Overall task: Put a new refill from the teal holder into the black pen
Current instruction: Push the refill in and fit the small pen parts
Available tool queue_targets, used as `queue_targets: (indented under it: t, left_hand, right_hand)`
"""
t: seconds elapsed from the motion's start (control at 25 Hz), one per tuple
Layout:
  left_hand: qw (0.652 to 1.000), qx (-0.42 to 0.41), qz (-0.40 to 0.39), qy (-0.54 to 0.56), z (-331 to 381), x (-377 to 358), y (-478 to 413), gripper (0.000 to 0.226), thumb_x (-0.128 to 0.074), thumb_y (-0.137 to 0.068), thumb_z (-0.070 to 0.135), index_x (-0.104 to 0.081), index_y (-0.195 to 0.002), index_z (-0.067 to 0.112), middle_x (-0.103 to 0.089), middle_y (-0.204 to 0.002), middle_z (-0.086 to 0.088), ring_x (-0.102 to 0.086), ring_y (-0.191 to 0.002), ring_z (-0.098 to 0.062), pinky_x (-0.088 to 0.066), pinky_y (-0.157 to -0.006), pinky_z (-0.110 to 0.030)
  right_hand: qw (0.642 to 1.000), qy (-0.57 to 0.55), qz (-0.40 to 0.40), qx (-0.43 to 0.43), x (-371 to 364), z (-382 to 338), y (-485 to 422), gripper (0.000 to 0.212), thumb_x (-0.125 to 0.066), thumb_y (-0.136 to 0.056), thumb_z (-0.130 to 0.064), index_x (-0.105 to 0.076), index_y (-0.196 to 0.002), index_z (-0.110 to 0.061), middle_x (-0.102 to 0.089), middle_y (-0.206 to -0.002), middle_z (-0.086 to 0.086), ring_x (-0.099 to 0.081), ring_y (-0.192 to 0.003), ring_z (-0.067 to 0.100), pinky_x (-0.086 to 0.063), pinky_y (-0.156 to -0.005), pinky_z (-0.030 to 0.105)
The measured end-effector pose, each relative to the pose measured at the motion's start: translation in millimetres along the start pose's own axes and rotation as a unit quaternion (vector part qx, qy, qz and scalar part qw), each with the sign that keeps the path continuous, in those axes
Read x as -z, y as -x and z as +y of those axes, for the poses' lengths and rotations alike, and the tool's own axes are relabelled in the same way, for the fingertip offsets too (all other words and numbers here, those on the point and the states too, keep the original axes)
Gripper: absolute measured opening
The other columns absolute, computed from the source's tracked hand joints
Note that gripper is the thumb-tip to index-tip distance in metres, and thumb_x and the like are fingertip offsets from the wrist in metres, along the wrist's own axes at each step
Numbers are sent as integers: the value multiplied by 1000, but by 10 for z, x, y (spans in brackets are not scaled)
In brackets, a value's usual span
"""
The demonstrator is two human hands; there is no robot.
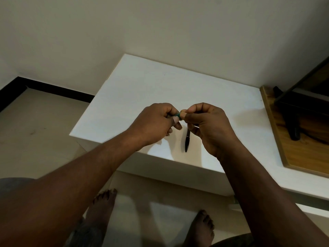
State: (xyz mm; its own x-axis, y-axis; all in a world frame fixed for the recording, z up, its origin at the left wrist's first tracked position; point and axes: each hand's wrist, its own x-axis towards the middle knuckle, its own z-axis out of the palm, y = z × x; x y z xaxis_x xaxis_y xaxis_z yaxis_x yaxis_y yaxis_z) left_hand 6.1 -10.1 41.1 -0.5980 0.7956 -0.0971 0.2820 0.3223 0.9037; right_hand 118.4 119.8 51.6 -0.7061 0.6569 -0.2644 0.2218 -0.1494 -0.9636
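Observation:
Over the white table (142, 82), my left hand (154, 123) grips a small teal holder (178, 115); only its end shows between my fingers. My right hand (206, 122) pinches the tip of that teal holder with thumb and forefinger. What the pinch holds, the holder's end or a refill, I cannot tell. The black pen (187, 140) lies on the table just below and between my hands, its upper end hidden behind my right hand. No refill is plainly visible.
A wooden board (299, 154) carrying a dark stand (293, 125) sits at the table's right edge. The wall rises behind the table. The table's front edge is close to my forearms; my bare feet (105, 202) stand on the tiled floor below.

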Motion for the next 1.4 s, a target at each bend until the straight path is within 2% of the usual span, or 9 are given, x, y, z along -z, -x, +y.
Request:
queue_targets:
  t: [0.24,0.44,0.52,0.68,0.88,1.08,1.24,1.32,1.4]
  left_hand:
    - [1000,-5,-4,-7,-42,22,27,12,-61,-99,19,-73,-98,22,-79,-83,11,-72,-70,-8,-60,-71,-33]
    - [1000,11,-7,11,-43,-18,-1,7,-62,-99,26,-67,-105,24,-79,-88,13,-74,-73,-7,-63,-75,-41]
    - [1000,14,-4,18,-50,-27,-1,8,-64,-99,30,-62,-105,25,-79,-86,15,-74,-72,-6,-63,-77,-43]
    - [1000,21,-8,11,-66,0,-16,17,-66,-96,39,-59,-105,26,-79,-86,14,-74,-72,-6,-61,-73,-39]
    - [983,-29,27,-178,-105,16,-36,18,-69,-91,45,-68,-95,27,-73,-81,8,-67,-74,-13,-51,-64,-31]
    - [938,-78,79,-328,-151,-29,-25,24,-65,-92,49,-72,-91,27,-63,-67,10,-57,-59,-11,-35,-51,-21]
    - [906,-37,109,-408,-204,38,-64,29,-60,-93,45,-68,-79,21,-55,-59,6,-51,-51,-12,-37,-49,-22]
    - [896,-4,111,-431,-247,79,-76,34,-58,-90,41,-54,-64,21,-49,-56,5,-45,-48,-11,-28,-46,-22]
    - [888,17,101,-448,-276,77,-74,35,-56,-89,41,-47,-61,21,-48,-57,4,-43,-49,-13,-25,-46,-24]
  right_hand:
    - [999,36,-9,5,9,48,5,26,-82,-83,-5,-65,-76,-22,-83,-94,-1,-72,-81,12,-49,-74,35]
    - [999,35,14,6,1,77,-24,15,-78,-87,-7,-71,-92,-20,-82,-95,-1,-72,-73,9,-53,-71,31]
    - [999,36,17,1,4,76,-30,13,-77,-89,-8,-73,-97,-18,-81,-92,-1,-74,-73,9,-53,-69,29]
    - [998,54,24,11,-4,81,-31,5,-79,-88,-12,-76,-89,-17,-78,-80,-3,-72,-72,10,-53,-70,30]
    - [993,64,93,17,96,50,-95,6,-82,-88,-18,-77,-88,-17,-76,-82,1,-66,-70,11,-50,-62,25]
    - [991,92,91,21,45,111,-101,8,-83,-88,-21,-77,-88,-17,-78,-86,2,-68,-70,9,-50,-54,15]
    - [987,116,108,19,128,62,-137,11,-79,-91,-28,-78,-95,-18,-81,-94,-1,-75,-82,13,-54,-69,27]
    - [987,106,118,12,240,17,-152,11,-79,-91,-27,-78,-95,-17,-82,-97,-6,-76,-82,12,-54,-70,27]
    - [988,95,123,0,335,-10,-161,12,-79,-90,-25,-78,-97,-15,-82,-98,-7,-76,-84,14,-54,-68,26]
